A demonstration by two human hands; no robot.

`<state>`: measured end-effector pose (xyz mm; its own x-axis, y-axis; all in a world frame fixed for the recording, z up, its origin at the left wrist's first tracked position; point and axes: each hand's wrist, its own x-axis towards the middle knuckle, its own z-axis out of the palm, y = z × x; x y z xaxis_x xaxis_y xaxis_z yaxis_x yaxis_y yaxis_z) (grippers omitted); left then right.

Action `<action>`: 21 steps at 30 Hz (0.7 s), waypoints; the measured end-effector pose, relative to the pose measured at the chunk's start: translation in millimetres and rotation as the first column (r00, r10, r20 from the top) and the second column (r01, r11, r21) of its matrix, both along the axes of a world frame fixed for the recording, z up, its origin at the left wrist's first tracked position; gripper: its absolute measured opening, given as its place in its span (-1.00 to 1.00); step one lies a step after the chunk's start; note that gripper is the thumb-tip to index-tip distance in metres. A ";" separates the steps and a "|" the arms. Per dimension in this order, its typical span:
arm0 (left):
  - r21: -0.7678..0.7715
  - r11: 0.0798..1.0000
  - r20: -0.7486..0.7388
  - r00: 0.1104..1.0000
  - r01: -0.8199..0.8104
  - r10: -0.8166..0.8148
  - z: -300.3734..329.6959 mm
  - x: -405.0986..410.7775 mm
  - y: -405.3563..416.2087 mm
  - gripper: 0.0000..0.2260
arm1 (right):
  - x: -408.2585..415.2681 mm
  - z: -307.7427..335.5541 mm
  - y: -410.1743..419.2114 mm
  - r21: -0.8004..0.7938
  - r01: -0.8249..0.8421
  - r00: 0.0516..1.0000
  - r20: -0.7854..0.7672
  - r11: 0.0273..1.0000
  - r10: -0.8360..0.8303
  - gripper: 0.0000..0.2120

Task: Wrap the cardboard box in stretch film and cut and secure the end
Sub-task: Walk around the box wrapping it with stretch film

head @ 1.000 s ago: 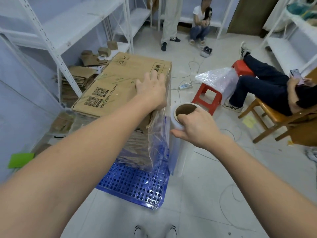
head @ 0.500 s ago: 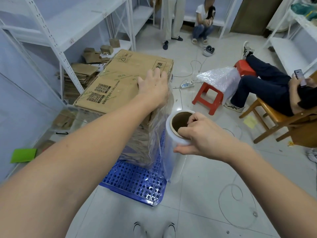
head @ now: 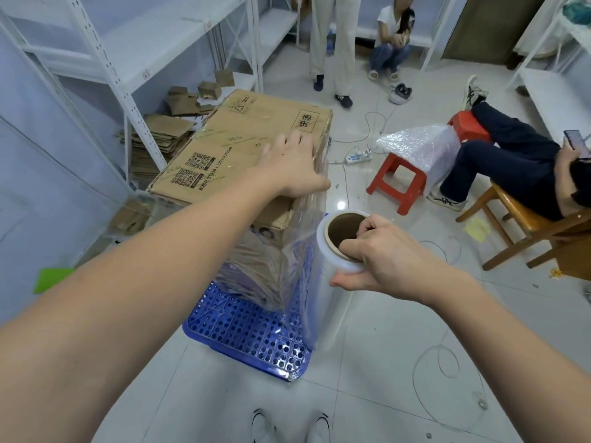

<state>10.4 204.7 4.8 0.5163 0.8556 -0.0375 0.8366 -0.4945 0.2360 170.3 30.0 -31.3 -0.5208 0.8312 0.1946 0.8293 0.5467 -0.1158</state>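
A tall cardboard box [head: 233, 135] with QR labels stands on a blue perforated pallet [head: 252, 340]. Clear stretch film covers its near side and right corner. My left hand [head: 292, 166] lies flat on the box top near the right edge, fingers straight. My right hand [head: 380, 255] grips the upright stretch film roll [head: 332, 282] at its top, fingers hooked inside the brown cardboard core and thumb on the outside. A sheet of film runs from the roll to the box's near right corner.
White metal shelving [head: 128, 59] with flattened cardboard [head: 156, 139] stands to the left. A red stool [head: 396, 180] with bubble wrap, a power strip [head: 358, 158] and cables lie right of the box. A seated person [head: 511, 161] on a wooden chair is at right; two people are at the back.
My right hand has carried the roll toward me and lower, around the box's near right corner, drawing film out. My left hand has stayed flat on the box top.
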 end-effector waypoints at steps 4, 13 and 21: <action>-0.107 0.994 -0.156 0.987 0.016 -0.032 -5.0 2.0 -5.5 0.09 | 1.0 3.7 -1.1 0.013 0.021 1.000 0.010 1.000 -0.021 -0.47; -0.239 0.970 -0.124 0.989 0.052 -0.084 0.8 -2.0 8.2 0.16 | 16.3 6.4 2.7 -0.022 0.132 0.990 0.052 0.991 -0.130 -0.45; -0.081 0.997 -0.253 0.967 -0.004 -0.017 -12.7 9.1 -13.9 0.20 | 27.9 10.4 3.1 0.012 0.162 0.981 0.105 0.987 -0.162 -0.47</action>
<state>19.4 190.8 -8.0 0.4864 0.8412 -0.2362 0.8711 -0.4879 0.0564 198.2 33.1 -20.9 -0.3973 0.9055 0.1488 0.9142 0.4046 -0.0211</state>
